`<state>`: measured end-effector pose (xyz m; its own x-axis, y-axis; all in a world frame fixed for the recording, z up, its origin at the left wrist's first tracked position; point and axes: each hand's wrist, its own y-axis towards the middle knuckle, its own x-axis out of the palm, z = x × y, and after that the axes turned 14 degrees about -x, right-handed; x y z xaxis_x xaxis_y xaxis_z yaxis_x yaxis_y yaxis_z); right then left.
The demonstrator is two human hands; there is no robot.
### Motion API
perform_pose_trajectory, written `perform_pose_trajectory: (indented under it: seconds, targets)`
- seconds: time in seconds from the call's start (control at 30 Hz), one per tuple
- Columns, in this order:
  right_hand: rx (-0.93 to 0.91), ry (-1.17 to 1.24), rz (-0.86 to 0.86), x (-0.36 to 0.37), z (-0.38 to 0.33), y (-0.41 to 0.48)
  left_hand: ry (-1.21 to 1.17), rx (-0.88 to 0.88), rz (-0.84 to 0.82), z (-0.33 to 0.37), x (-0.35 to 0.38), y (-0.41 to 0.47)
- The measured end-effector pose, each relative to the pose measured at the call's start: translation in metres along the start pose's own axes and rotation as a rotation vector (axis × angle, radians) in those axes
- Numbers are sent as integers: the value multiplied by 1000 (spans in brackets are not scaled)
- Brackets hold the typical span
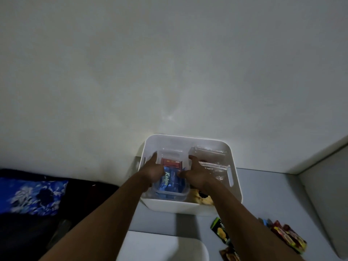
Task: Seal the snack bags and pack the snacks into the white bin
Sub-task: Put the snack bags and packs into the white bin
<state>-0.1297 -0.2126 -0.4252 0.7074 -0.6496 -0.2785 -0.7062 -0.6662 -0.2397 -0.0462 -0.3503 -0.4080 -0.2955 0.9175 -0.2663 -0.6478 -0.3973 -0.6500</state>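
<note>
The white bin [190,207] stands against the wall on a grey surface. In its left half sits a clear plastic container [169,194] holding blue wrapped snacks [168,180] and a red packet [172,163]. My left hand [153,171] grips the container's left side, thumb up. My right hand [195,173] grips its right side. Both hands reach inside the bin. Clear sealed bags [211,159] fill the bin's right half, and yellowish snacks [203,198] show under my right wrist.
Loose snack packets lie on the grey surface at the lower right: a green one [220,231], red ones [290,237] and a brown one [228,255]. A white lid or tray [160,245] lies in front of the bin. Dark and blue fabric [32,194] is on the left.
</note>
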Motion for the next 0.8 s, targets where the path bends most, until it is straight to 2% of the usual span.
perform_pose_trajectory:
  seconds: [0.17, 0.47, 0.57, 0.8]
  targets:
    - [-142, -75, -38, 2, -6, -2, 2, 10, -7, -12, 3, 16]
    - [-113, -88, -35, 8, 21, 21, 50, 6, 61, -23, 10, 42]
    - [-112, -90, -23, 12, 31, 28, 112, -20, 93, -25, 13, 52]
    - [-120, -170, -15, 18, 53, 45, 94, -89, 179, -25, 18, 69]
